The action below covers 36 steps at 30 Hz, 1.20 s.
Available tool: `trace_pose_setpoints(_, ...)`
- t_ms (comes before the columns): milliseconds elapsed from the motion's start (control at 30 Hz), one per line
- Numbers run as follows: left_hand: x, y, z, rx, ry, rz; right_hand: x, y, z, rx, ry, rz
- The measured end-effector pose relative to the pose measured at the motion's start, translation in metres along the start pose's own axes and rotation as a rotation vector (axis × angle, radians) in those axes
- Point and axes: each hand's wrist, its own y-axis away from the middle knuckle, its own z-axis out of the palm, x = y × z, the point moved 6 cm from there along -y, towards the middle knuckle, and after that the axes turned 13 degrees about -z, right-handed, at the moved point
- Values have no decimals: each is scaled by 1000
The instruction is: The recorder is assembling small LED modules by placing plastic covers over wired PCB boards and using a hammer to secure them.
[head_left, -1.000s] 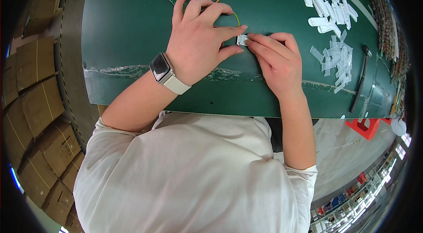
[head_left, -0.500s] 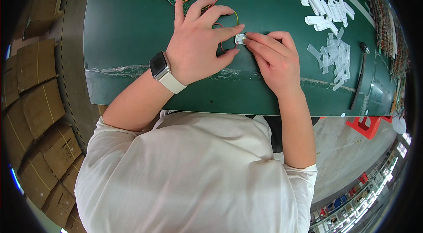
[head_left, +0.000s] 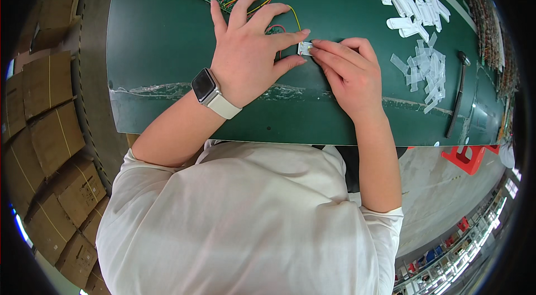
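- Green tabletop [head_left: 167, 55]: smooth, with a soft gloss.
- Tape [head_left: 162, 89] along its near part: clear plastic, wrinkled and shiny.
- White pieces [head_left: 401, 3], far right: smooth plastic, they look glossy.
- Strips [head_left: 431, 72] nearer on the right: translucent plastic film.
- Thin wires [head_left: 297, 17]: smooth plastic coating.
- Boxes [head_left: 50, 77] at left: matt cardboard.
- Shirt [head_left: 245, 211]: soft, matt cloth.

Even light covers the tabletop [head_left: 156, 60] (pale glare at its right); edges bow toward a black rim.
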Motion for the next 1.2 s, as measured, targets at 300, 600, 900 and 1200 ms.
trace_pose_setpoints(300,-4,-2,1,-32,1,-50,1,0,0,0,12,-1)
trace_pose_setpoints(600,-6,-9,5,31,5,59,0,-1,-12,-3,67,-44)
trace_pose_setpoints(900,-11,-8,4,-48,-36,32,62,58,-103,-19,323,467)
trace_pose_setpoints(1200,-6,-10,11,-36,18,33,90,60,-113,-206,250,347)
